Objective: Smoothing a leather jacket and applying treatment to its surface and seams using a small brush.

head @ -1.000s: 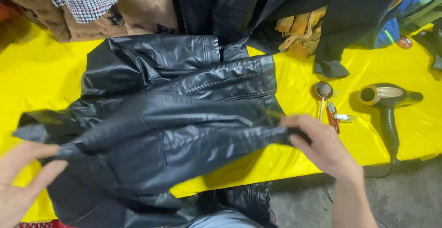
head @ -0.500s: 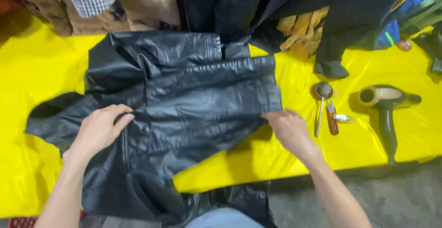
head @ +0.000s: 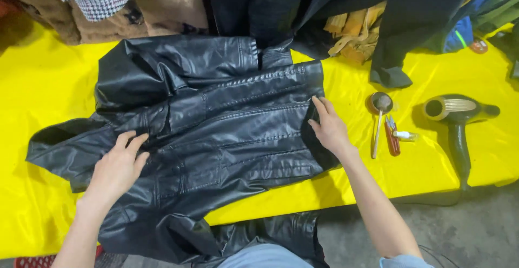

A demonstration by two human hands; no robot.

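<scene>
Both hands flat on blk jacket (head: pixel 227 122): L hand (head: pixel 116 168) & R hand (head: pixel 328 127), fingers loosely spread.

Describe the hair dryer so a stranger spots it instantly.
Start from the yellow table cover and go to its right end, past the black leather jacket. The hair dryer lies flat there, dark green with a pale round nozzle, far bulkier than the small tools beside it.

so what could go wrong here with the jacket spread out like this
The black jacket hangs over the near edge of the yellow table, so its weight might drag it off. The right hand, at the jacket's edge, is close to the metal spoon and red tool; a sweep could knock them.
</scene>
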